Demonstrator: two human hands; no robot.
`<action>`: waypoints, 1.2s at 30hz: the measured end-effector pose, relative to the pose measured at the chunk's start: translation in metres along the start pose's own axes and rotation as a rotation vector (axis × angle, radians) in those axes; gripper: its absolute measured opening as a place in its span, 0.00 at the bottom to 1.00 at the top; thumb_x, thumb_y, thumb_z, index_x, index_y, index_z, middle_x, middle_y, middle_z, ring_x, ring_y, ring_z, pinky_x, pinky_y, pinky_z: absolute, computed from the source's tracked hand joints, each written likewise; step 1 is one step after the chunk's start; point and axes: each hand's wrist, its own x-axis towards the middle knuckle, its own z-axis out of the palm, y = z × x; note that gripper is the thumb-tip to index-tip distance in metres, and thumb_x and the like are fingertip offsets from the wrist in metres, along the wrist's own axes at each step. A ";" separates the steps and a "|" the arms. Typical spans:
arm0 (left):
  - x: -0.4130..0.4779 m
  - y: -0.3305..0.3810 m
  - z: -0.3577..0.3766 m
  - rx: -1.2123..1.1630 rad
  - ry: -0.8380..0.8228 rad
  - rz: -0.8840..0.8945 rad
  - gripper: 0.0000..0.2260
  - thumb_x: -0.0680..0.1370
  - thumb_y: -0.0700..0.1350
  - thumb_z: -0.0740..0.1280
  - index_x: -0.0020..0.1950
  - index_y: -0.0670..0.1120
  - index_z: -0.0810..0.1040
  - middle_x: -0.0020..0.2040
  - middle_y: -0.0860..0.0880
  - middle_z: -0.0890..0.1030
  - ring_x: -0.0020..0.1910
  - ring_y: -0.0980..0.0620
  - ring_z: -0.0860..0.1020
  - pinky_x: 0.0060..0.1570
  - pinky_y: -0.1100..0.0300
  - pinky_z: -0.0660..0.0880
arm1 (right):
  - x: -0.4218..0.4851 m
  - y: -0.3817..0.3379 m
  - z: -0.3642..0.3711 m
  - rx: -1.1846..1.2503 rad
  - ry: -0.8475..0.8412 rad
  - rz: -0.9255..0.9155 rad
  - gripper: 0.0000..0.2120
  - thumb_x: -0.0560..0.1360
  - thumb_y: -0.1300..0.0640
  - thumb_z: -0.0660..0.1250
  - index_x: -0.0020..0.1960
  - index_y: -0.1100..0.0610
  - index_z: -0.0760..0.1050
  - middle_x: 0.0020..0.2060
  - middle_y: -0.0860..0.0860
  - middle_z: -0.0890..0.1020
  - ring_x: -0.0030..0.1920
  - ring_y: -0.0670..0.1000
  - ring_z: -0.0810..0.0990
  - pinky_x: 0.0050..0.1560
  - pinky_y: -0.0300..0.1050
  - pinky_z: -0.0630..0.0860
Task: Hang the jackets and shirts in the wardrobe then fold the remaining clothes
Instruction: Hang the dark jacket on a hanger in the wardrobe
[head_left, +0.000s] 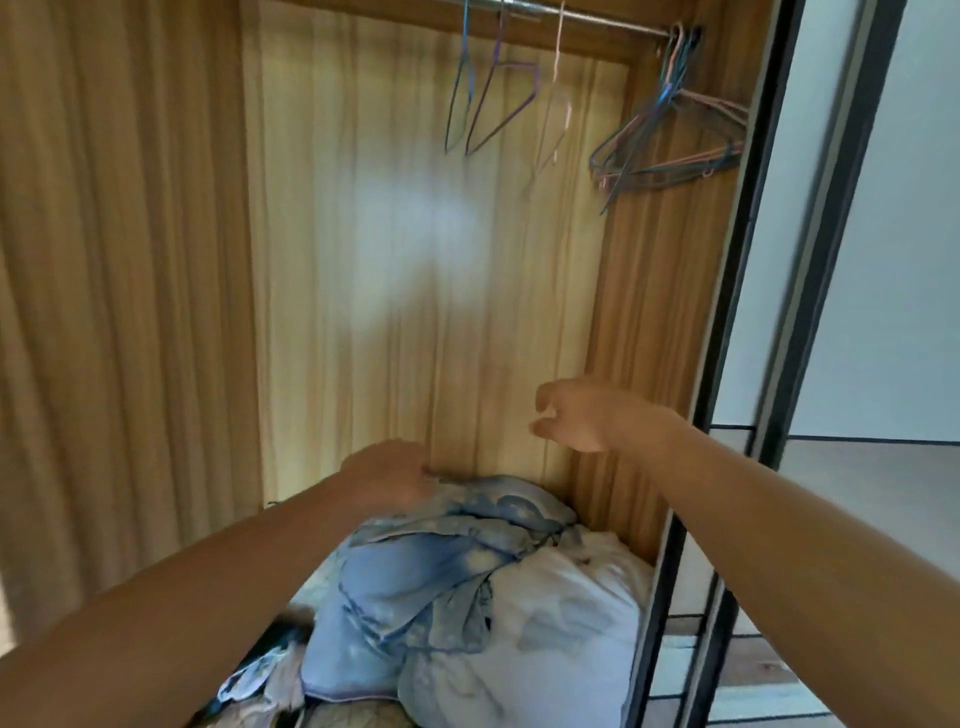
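Observation:
A pile of clothes fills the bottom of the open wooden wardrobe (405, 249). On top lies a washed-out blue denim garment (441, 561), with a white garment (545, 639) to its right. My left hand (387, 475) grips the far top edge of the blue garment, fingers curled into the cloth. Above and to the right of the pile, my right hand (582, 415) hovers in the air with loosely curled fingers and holds nothing. Three wire hangers (498, 104) hang empty on the metal rail (587, 18), and a bunch of several hangers (670, 145) sits at the rail's right end.
The sliding door frame (727, 415) with dark tracks stands at the right of the wardrobe. Beyond it are a pale wall (883, 260) and wooden floor. More crumpled clothes (260, 675) lie at the lower left of the pile.

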 end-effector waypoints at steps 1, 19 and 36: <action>-0.012 -0.017 0.000 -0.001 -0.011 -0.043 0.19 0.81 0.54 0.61 0.66 0.44 0.76 0.67 0.44 0.77 0.64 0.45 0.76 0.58 0.51 0.73 | 0.005 -0.017 0.006 -0.004 -0.048 -0.021 0.23 0.83 0.43 0.58 0.72 0.56 0.70 0.67 0.55 0.75 0.63 0.56 0.74 0.59 0.48 0.74; -0.244 -0.172 0.004 0.082 0.002 -0.754 0.25 0.81 0.58 0.60 0.76 0.48 0.69 0.75 0.49 0.70 0.73 0.47 0.69 0.70 0.50 0.70 | 0.027 -0.245 0.066 0.113 -0.255 -0.606 0.22 0.82 0.44 0.63 0.65 0.60 0.76 0.63 0.57 0.79 0.62 0.56 0.77 0.60 0.47 0.74; -0.629 -0.110 0.075 -0.053 0.000 -1.626 0.20 0.79 0.55 0.62 0.69 0.49 0.73 0.65 0.48 0.77 0.64 0.45 0.76 0.60 0.50 0.76 | -0.182 -0.517 0.118 -0.042 -0.284 -1.410 0.23 0.79 0.39 0.64 0.69 0.50 0.72 0.65 0.51 0.76 0.58 0.53 0.77 0.52 0.48 0.74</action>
